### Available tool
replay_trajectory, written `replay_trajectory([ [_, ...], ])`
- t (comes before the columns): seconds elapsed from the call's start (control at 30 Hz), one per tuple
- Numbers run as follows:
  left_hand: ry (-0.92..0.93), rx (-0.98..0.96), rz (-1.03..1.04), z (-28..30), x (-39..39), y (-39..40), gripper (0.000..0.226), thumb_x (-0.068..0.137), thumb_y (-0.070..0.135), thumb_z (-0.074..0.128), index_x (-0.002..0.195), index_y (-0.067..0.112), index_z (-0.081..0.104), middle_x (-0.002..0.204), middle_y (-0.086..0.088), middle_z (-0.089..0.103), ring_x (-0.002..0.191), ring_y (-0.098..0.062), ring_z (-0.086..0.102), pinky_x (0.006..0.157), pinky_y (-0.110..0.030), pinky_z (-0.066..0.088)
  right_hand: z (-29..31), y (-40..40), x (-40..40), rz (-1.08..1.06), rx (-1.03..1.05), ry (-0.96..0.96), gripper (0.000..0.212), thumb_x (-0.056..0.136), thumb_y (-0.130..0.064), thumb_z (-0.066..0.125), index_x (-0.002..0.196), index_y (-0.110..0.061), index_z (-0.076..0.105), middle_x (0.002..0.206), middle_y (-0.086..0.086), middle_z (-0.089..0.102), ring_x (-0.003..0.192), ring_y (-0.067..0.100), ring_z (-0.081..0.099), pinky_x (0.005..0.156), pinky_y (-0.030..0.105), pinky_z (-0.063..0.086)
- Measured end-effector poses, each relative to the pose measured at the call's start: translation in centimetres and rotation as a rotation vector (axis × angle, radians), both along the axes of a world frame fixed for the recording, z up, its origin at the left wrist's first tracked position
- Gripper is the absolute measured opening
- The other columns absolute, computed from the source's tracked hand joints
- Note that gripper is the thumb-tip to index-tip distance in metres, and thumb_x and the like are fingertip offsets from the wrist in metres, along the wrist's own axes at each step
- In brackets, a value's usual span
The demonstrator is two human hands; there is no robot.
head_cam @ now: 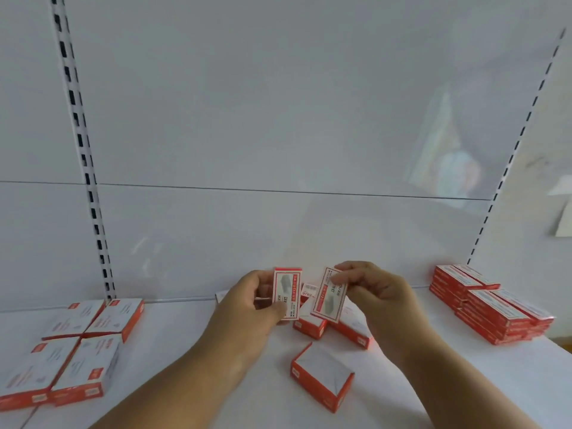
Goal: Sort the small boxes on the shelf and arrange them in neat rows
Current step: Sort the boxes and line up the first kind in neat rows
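Observation:
My left hand (247, 300) grips a small red-and-white box (287, 294), held upright above the white shelf (185, 360). My right hand (376, 292) pinches a second small box (328, 297) by its top edge, tilted slightly, right beside the first. Below and behind them lies a loose heap of red-and-white boxes (311, 323). One larger box (322, 377) lies alone at the front of the heap.
Several larger flat boxes (77, 345) lie in a two-by-two block at the left. A neat stack of small red boxes (486, 305) stands at the right against the back panel. Slotted uprights (83, 156) run up the white back wall.

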State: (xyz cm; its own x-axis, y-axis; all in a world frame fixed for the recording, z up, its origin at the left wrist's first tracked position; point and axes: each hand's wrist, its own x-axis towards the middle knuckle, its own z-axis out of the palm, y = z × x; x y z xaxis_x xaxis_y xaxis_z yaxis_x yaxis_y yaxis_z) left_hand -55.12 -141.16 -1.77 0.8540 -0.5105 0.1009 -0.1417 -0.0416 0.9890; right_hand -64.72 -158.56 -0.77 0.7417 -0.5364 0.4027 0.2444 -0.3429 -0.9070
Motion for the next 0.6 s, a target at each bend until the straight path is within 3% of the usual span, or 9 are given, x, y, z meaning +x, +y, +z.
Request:
replay_trajectory([
  [0.13,-0.004,0.004,-0.033,0.8,-1.2,0.5,0.03,0.088,-0.001,0.067,0.105,0.024,0.068,0.094,0.007,0.077,0.087,-0.011,0.074,0.085,-0.039,0.059,0.8,1.0,-0.8,0.03,0.113,-0.031,0.034,0.08,0.024,0.057,0.091,-0.005,0.07,0.093,0.005,0.074,0.086,0.018,0.072,0.079,0.03,0.059],
  [0.27,-0.06,0.055,-0.035,2.4,-3.1,0.3,0.024,0.088,0.004,0.069,0.098,0.027,0.068,0.087,0.011,0.077,0.081,-0.006,0.073,0.085,-0.036,0.058,1.5,1.0,-2.5,0.019,0.258,-0.089,0.042,0.078,0.027,0.057,0.106,-0.004,0.063,0.088,0.008,0.071,0.082,0.018,0.07,0.073,0.026,0.058],
  [0.47,-0.1,0.133,-0.116,4.8,-5.9,-4.8,0.024,0.089,0.009,0.069,0.096,0.031,0.066,0.091,0.011,0.074,0.081,-0.011,0.074,0.077,-0.034,0.062,3.3,-3.2,-7.6,0.009,0.311,-0.132,0.029,0.084,0.019,0.058,0.103,-0.003,0.059,0.086,0.011,0.071,0.08,0.025,0.07,0.068,0.032,0.055],
  [0.6,0.014,0.09,-0.19,5.6,-8.0,-10.8,0.028,0.085,-0.004,0.069,0.101,0.019,0.068,0.092,-0.005,0.075,0.083,-0.023,0.075,0.081,-0.041,0.061,4.8,-8.7,-10.7,-0.147,0.247,-0.106,0.018,0.083,0.012,0.065,0.092,-0.004,0.063,0.086,0.016,0.071,0.073,0.026,0.07,0.065,0.04,0.056],
])
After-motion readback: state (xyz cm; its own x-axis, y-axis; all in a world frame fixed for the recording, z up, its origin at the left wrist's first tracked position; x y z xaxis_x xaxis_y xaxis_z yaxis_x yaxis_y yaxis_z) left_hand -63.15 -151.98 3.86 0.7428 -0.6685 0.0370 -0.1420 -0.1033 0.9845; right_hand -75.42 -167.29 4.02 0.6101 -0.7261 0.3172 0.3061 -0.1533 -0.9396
